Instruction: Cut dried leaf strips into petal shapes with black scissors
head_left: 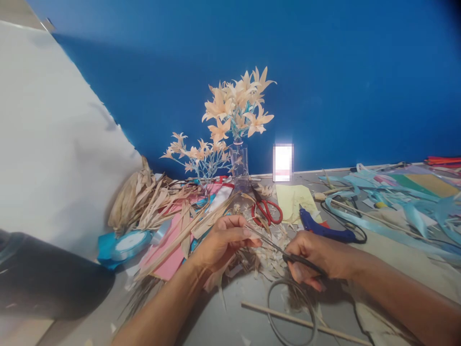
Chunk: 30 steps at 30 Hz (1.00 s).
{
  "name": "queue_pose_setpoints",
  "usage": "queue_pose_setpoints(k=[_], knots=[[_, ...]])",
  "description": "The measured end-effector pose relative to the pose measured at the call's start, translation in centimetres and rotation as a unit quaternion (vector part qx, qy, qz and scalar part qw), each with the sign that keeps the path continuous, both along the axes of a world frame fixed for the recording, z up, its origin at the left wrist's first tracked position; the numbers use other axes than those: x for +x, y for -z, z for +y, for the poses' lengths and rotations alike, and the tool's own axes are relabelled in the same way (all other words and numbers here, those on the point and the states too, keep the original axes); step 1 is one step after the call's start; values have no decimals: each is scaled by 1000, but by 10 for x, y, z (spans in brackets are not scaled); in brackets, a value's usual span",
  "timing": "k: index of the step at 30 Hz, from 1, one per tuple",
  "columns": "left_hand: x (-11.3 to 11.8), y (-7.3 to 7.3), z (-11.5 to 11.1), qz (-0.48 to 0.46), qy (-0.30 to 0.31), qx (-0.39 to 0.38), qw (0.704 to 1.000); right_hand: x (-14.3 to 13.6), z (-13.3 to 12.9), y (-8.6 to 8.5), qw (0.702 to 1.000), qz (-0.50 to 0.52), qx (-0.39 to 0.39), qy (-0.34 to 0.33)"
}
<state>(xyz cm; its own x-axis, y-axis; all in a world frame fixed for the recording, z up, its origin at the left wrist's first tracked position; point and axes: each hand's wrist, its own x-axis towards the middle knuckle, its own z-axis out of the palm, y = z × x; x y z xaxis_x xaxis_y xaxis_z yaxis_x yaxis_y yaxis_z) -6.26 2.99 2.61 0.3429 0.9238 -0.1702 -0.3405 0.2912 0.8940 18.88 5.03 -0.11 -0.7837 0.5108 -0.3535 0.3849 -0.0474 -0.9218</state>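
My right hand grips a pair of scissors by the dark handles, and the narrow blades point up and left. At their tips, my left hand is closed with thumb and fingers pinched together. What lies between those fingers is too small to make out. Beneath both hands spreads a pile of pale dried scraps. Long dried husk strips run beside my left wrist. A blue glue gun lies just beyond my right hand, and red-handled scissors rest past my fingertips.
Peach artificial flowers stand in a clear bottle by the blue wall, with a smaller flower bunch alongside. A ribbon spool and dark cylinder are left. A wire ring and stick lie in front; blue ribbons lie right.
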Motion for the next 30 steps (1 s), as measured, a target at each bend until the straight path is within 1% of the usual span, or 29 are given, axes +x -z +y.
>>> queue_pose_setpoints(k=[5,7,9,12,15,19,21,25,30], knots=[[0,0,1,-4,-1,-6,1000,0,1,-3,999,-31,0,18],[1,1,1,-7,-18,-9,1000,-2,1,-7,999,-40,8,29],[2,5,2,-7,-38,-11,999,-6,0,-11,998,-34,27,55],[4,12,3,-23,-52,-29,998,-13,0,-14,995,-1,55,82],[8,16,3,-54,-57,-56,995,-18,0,-13,991,33,42,119],[15,17,0,-75,-61,-77,992,-22,0,-8,968,93,21,232],[19,17,-3,-83,-59,-85,991,-24,0,-5,953,126,23,273],[28,21,-7,-87,-52,-89,991,-28,-5,-4,937,180,9,301],[40,29,-14,-64,-41,-72,995,-36,-13,-6,934,169,23,315]])
